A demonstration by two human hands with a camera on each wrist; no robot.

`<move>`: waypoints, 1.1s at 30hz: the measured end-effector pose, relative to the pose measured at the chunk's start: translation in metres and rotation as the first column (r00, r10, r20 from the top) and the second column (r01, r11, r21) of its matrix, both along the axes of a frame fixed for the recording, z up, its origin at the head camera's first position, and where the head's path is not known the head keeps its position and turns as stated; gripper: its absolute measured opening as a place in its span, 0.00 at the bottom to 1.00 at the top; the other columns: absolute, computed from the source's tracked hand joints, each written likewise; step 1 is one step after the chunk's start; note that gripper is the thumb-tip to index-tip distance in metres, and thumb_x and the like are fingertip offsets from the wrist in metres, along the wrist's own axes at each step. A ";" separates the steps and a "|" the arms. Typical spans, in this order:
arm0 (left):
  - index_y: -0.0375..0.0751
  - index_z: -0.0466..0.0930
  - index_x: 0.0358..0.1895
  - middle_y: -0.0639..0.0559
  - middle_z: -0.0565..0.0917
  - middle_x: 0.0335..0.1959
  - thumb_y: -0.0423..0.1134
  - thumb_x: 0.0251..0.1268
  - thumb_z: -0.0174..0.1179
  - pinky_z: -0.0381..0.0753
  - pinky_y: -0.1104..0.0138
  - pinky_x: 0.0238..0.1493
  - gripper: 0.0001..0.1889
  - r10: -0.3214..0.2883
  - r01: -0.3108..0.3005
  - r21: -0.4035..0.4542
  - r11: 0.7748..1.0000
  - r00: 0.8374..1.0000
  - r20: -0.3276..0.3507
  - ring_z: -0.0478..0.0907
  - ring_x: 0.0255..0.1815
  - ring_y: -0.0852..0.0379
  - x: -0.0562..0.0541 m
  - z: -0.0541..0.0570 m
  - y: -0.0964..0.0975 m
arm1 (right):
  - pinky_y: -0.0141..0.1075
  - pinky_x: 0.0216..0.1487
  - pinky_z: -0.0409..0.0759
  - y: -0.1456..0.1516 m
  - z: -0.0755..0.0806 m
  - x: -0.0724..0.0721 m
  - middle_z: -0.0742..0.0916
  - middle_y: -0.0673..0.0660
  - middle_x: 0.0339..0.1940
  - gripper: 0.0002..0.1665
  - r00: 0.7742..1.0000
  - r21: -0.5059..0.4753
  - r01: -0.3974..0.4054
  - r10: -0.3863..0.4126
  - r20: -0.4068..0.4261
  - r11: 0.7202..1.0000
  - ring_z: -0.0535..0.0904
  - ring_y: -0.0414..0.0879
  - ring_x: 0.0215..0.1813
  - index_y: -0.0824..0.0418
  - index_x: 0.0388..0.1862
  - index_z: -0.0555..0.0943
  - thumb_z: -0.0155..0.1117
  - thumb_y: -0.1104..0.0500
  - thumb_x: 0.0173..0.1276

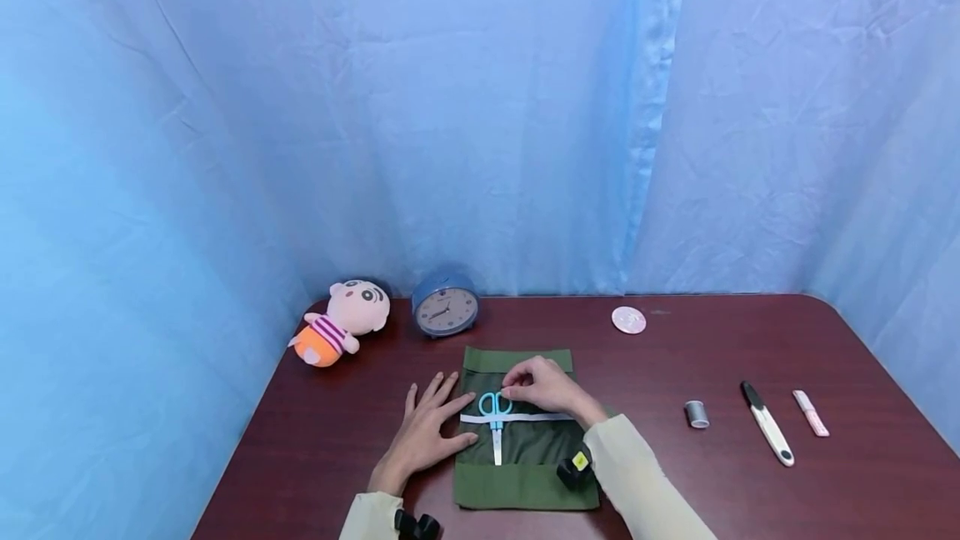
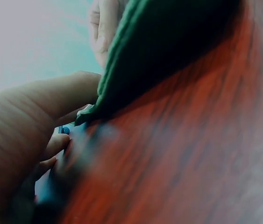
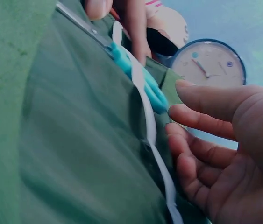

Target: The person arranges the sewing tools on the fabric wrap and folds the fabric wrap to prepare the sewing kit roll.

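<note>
A green cloth organizer (image 1: 525, 486) lies unfolded on the table, with a white elastic strap (image 1: 540, 417) across its middle. Light-blue-handled scissors (image 1: 496, 419) lie under the strap, handles toward the far side. The blades point at the near flap; whether their tips go under it I cannot tell. My left hand (image 1: 427, 432) rests spread at the organizer's left edge, its thumb touching the cloth. At the scissors' handle end is my right hand (image 1: 543, 386), fingers loosely bent. In the right wrist view its thumb (image 3: 201, 95) stands apart from the handle (image 3: 152, 95), an index fingertip beside it.
At the back left are a plush doll (image 1: 337, 323) and a blue alarm clock (image 1: 446, 305). A round pinkish disc (image 1: 628, 320) lies behind. On the right are a grey thread spool (image 1: 697, 414), a black-and-white seam-ripper-like tool (image 1: 767, 423) and a small pink-and-white stick (image 1: 811, 413).
</note>
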State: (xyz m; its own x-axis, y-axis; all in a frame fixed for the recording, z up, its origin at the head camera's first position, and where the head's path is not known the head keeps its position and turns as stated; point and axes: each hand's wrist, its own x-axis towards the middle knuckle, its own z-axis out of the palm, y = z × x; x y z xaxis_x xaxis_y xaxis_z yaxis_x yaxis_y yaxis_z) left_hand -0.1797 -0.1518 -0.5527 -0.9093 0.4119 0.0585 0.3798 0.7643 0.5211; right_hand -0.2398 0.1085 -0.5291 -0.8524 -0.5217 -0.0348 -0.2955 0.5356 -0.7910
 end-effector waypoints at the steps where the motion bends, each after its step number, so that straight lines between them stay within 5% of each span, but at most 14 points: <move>1: 0.54 0.76 0.69 0.43 0.62 0.80 0.59 0.61 0.66 0.41 0.28 0.74 0.33 0.004 -0.004 0.003 1.000 1.000 -0.002 0.51 0.83 0.36 0.000 0.000 0.000 | 0.29 0.35 0.77 0.002 0.001 0.000 0.90 0.52 0.37 0.10 1.000 -0.004 0.003 -0.003 -0.004 1.000 0.78 0.35 0.32 0.56 0.42 0.89 0.67 0.53 0.70; 18: 0.55 0.77 0.67 0.45 0.64 0.79 0.60 0.59 0.66 0.43 0.29 0.76 0.32 0.041 -0.041 0.013 0.999 0.999 -0.033 0.54 0.82 0.39 0.001 -0.004 0.001 | 0.29 0.39 0.81 0.064 0.023 0.016 0.90 0.54 0.39 0.14 0.987 -0.062 0.132 -0.137 -0.083 0.989 0.82 0.35 0.37 0.63 0.45 0.87 0.67 0.54 0.70; 33: 0.56 0.77 0.67 0.46 0.64 0.79 0.61 0.59 0.66 0.44 0.29 0.75 0.32 0.039 -0.039 0.004 0.999 0.999 -0.038 0.53 0.82 0.39 0.002 -0.006 0.002 | 0.28 0.38 0.81 0.137 0.028 0.041 0.91 0.53 0.40 0.14 0.918 -0.007 0.368 -0.364 -0.159 0.930 0.81 0.29 0.35 0.61 0.46 0.87 0.69 0.54 0.69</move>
